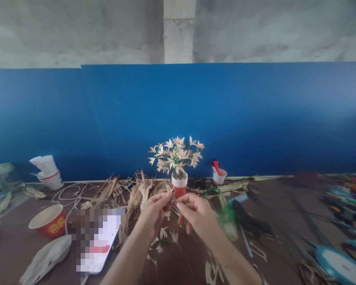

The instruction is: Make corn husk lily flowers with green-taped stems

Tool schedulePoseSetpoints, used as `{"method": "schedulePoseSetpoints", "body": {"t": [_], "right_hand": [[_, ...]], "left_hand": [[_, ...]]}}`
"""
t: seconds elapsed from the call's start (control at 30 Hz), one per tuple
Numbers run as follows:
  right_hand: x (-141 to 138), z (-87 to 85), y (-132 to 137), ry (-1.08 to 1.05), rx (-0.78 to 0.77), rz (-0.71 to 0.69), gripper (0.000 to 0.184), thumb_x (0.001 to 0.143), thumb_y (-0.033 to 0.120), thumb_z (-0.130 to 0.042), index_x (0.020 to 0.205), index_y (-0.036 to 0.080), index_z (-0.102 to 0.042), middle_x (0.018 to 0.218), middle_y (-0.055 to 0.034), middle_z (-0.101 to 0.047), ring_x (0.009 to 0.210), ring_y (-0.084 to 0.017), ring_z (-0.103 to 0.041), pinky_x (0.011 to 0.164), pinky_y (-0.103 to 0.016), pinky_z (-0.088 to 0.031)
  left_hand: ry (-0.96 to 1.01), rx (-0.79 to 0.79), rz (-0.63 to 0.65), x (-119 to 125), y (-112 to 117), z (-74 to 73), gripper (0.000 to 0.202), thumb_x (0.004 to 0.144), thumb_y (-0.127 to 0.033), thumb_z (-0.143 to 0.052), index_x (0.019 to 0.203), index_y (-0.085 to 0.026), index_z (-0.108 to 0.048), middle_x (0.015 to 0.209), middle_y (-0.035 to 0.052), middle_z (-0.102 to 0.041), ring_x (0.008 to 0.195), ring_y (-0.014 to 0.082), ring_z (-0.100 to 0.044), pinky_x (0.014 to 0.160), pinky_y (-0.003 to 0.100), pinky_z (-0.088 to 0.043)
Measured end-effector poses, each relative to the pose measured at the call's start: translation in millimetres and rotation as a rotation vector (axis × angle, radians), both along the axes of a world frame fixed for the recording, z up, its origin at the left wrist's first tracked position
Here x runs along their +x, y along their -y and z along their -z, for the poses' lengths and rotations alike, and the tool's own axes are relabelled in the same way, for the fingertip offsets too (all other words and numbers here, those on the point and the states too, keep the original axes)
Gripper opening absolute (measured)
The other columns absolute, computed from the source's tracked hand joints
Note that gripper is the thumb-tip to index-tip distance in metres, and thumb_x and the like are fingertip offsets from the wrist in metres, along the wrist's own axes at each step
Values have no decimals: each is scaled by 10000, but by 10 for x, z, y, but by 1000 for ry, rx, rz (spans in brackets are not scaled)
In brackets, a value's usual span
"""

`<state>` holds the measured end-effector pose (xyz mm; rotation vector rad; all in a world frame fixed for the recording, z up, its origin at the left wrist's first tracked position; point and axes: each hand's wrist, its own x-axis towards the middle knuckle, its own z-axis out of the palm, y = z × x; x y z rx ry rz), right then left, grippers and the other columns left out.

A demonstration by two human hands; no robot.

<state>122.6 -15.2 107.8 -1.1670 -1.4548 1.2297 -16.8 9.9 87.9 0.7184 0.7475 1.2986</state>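
Observation:
Both my hands meet above the middle of the brown table, fingertips almost touching. My left hand point(158, 211) is closed in a pinch on a small pale flower point(169, 188), whose petals show just above the fingertips. My right hand point(197, 213) pinches close beside it, thumb against forefinger; what it holds is too small to make out. Right behind the fingers stands an orange pot with a white rim point(179, 183), full of pale star-shaped flowers point(178, 154) on green stems. Loose pale flowers point(163, 232) lie on the table below my hands.
Dried husks point(135, 194) are heaped at the back left. A phone point(102, 245), a red paper bowl point(49, 221) and a white cable are to the left. On the right are a white cup point(220, 177), a blue-rimmed spool point(338, 263) and clutter. A blue partition point(178, 103) stands behind.

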Motion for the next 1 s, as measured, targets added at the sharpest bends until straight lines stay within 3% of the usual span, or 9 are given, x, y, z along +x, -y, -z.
{"method": "schedulePoseSetpoints", "body": {"t": [0.57, 0.8, 1.0], "right_hand": [[-18, 31, 38, 28, 86, 61, 178, 797, 342, -504, 841, 175, -549, 505, 33, -585, 317, -72, -447, 331, -172, -327], [-78, 78, 54, 18, 174, 89, 137, 804, 311, -495, 812, 181, -540, 525, 18, -583, 406, -101, -513, 387, -189, -376], [-105, 53, 75, -140, 60, 16, 165, 793, 343, -530, 797, 179, -517, 535, 29, -598, 370, -105, -531, 389, -208, -414]], "left_hand": [[43, 40, -82, 238, 114, 56, 254, 589, -363, -778, 687, -166, -652, 593, -3, -624, 550, 125, -565, 530, 228, -425], [91, -72, -123, 328, 221, 49, 315, 593, -391, -770, 789, -193, -623, 594, -26, -608, 471, 107, -541, 449, 214, -389], [119, -20, -148, 339, 241, 77, 272, 596, -350, -781, 738, -183, -620, 590, -29, -584, 460, 76, -512, 395, 170, -335]]}}
